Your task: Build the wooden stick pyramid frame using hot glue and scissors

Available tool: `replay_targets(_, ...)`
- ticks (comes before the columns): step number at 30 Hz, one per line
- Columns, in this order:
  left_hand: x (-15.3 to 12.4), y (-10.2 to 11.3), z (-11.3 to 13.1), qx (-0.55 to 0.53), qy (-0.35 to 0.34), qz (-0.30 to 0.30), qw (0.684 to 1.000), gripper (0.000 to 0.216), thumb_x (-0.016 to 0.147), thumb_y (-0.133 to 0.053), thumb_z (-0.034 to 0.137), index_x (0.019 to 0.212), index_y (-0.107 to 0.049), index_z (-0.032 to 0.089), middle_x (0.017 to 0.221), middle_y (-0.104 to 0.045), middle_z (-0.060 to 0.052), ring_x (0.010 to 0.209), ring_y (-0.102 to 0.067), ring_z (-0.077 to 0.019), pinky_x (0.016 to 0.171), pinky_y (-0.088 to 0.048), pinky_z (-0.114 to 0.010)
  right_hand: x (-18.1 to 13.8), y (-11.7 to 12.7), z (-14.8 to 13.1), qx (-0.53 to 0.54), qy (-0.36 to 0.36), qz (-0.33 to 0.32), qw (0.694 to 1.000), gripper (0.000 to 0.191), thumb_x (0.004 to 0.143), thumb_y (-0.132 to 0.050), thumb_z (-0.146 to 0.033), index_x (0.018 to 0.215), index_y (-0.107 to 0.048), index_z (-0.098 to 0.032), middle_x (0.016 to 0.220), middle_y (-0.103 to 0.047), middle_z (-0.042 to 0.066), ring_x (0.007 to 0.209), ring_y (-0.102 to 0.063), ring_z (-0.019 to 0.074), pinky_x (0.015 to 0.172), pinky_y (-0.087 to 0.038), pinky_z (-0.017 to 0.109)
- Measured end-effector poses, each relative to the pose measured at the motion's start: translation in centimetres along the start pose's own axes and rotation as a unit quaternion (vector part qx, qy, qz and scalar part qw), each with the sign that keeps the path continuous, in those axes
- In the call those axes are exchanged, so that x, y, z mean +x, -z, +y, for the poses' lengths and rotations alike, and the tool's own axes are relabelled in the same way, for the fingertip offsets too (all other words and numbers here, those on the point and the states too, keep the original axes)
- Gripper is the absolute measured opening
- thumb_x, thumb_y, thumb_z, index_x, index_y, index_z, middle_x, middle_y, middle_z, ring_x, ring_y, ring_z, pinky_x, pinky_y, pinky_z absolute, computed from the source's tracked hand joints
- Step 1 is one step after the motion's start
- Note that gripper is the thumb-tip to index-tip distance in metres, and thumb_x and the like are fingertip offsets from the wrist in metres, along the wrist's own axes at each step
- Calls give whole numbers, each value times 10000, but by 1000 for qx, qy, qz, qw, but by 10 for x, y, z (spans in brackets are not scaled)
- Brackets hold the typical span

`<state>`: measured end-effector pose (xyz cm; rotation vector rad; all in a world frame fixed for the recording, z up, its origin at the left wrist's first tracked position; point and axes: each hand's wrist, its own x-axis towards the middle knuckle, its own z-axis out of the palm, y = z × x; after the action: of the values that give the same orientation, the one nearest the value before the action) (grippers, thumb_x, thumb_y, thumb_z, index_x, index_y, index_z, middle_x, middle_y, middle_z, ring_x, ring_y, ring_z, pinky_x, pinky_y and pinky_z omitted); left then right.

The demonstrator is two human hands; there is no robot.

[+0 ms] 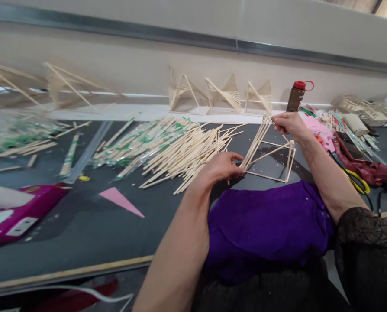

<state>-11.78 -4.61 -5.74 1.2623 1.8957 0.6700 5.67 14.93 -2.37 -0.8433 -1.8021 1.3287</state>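
Note:
A frame of thin wooden sticks point(271, 151) stands on the dark table point(83, 225) in front of me. My left hand point(221, 167) pinches the low left corner of that frame, fingers closed. My right hand point(287, 123) pinches the top of the slanted sticks at the frame's upper corner. A loose pile of wooden sticks point(187, 151) lies just left of my left hand, touching nothing I hold. A purple cloth point(265, 225) lies between my forearms at the table's front edge.
Three finished stick models point(221, 95) stand along the back wall, more blurred ones point(50, 86) at far left. A brown bottle with a red cap point(296, 96), scissors with yellow handles point(357, 180), a pink triangle point(120, 200), a magenta tool point(18, 212) and wrapped chopsticks point(138, 138) lie around.

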Motion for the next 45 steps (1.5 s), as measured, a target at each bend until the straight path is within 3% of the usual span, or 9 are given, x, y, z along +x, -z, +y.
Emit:
replay_targets(15, 4, -5, -4, 13, -17, 16, 1000, 586, 713, -725, 171, 1290, -661, 89, 596, -658, -18, 479, -569, -160, 525, -450, -298, -2, 4, -3, -15, 13, 9, 1000, 83, 746, -687, -167, 774, -738, -107, 510, -628, -13, 364, -471, 44, 342, -249, 161)
replay_targets(26, -4, 7, 1, -15, 10, 38, 999, 496, 719, -756, 167, 1198, -686, 58, 562, -636, -7, 485, -550, -146, 523, -414, -285, -2, 3, -3, -23, 12, 8, 1000, 73, 763, -683, -162, 774, -746, -126, 523, -637, -17, 379, -476, 39, 351, -258, 156)
replay_targets(35, -3, 7, 0, 19, 3, 37, 999, 428, 718, -759, 180, 1136, -718, 97, 563, -630, 9, 506, -566, -148, 542, -413, -281, -3, 2, -5, -21, 9, 10, 1000, 55, 761, -692, -155, 754, -736, -124, 516, -628, -21, 376, -465, 34, 350, -248, 155)
replay_targets(45, 0, 2, 0, 88, -10, 46, 995, 519, 710, -748, 203, 1216, -684, 107, 620, -684, -31, 578, -625, -186, 591, -424, -290, -2, 2, -3, -18, 10, 11, 1000, 40, 750, -720, -154, 720, -713, -128, 509, -624, -21, 366, -474, 36, 349, -243, 157)
